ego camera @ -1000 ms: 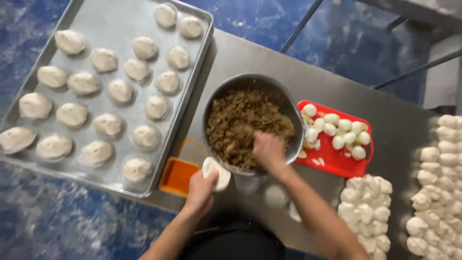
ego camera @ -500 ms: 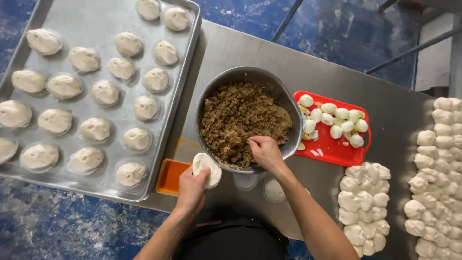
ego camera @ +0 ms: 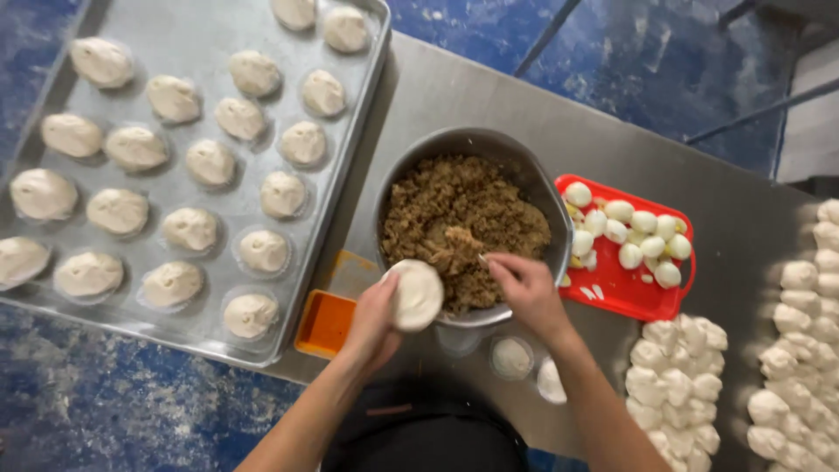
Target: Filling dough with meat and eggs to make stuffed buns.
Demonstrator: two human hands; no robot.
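My left hand (ego camera: 371, 319) holds a flat round of white dough (ego camera: 416, 295) at the near rim of a metal bowl (ego camera: 524, 170). The bowl is full of brown minced filling (ego camera: 446, 205). My right hand (ego camera: 527, 288) grips a small utensil whose tip lifts a lump of filling (ego camera: 459, 242) just above the dough round. Both forearms reach in from the bottom edge.
A large metal tray (ego camera: 175, 44) at left carries several shaped dough buns on liners. A red tray (ego camera: 612, 288) of peeled egg pieces sits right of the bowl. Dough balls (ego camera: 677, 385) lie in rows at right. An orange dish (ego camera: 325, 322) and small cups stand near the table's front edge.
My left hand has brought the dough round up to the bowl's rim. My right hand has drawn back from the filling with a lump on the utensil.
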